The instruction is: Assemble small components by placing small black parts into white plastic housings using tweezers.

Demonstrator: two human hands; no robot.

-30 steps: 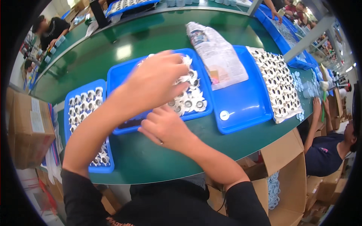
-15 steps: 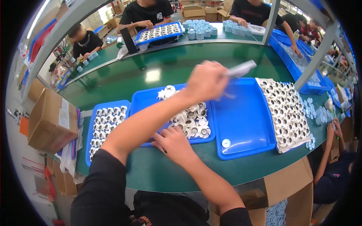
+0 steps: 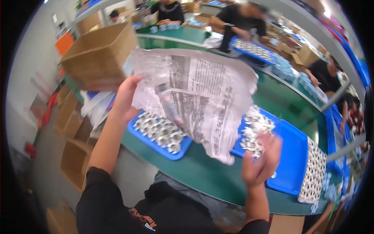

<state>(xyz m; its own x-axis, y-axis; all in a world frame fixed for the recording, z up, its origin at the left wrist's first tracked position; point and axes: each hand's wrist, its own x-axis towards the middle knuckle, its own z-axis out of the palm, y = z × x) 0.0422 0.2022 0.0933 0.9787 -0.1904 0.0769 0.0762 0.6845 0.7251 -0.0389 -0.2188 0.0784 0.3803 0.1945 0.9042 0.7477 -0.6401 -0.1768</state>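
A large, creased sheet of newspaper (image 3: 210,85) is spread in the air in front of me. My left hand (image 3: 127,97) is closed on its left edge. Close to the lower right corner of the sheet, my right hand (image 3: 263,162) is raised with fingers stretched out, blurred by motion, holding nothing that I can see. Just beyond it lies a loose heap of white bladed parts (image 3: 255,126), like small fan wheels, in a blue tray. Under the newspaper's left part, more white parts with dark centres (image 3: 161,132) sit in rows in another blue tray (image 3: 177,155), partly covered.
A blue tray (image 3: 290,156) with a small disc in it stands right of the heap. Beside it are rows of white parts (image 3: 311,171). A cardboard box (image 3: 93,58) stands at the left. Other people work across the green bench (image 3: 183,171), behind a metal frame.
My left hand has swung from the right, where it held a blurred white thing, to the left with the newspaper opened out. My right hand has lifted off the middle tray. The view has turned left.
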